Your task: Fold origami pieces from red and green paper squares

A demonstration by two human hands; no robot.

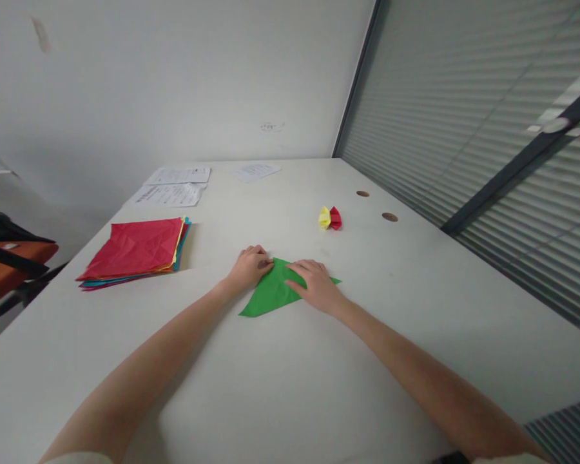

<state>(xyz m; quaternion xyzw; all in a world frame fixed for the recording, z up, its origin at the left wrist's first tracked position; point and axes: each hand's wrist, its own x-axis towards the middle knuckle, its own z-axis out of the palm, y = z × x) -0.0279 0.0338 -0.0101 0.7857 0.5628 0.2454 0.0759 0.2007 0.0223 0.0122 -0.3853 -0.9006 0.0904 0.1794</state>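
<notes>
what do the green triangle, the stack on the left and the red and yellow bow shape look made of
Green triangle: probably thin matte paper; it has straight, sharp edges.
Stack: likely matte paper sheets; the red top one is creased. Thin cloth is possible.
Red and yellow bow shape: perhaps paper, seemingly pleated; too small to be sure.

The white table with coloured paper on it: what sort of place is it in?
Probably an office or meeting room, though I can't be certain. The white table has round holes, perhaps for cables; slatted blinds run alongside it, and printed sheets lie near its far end.
</notes>
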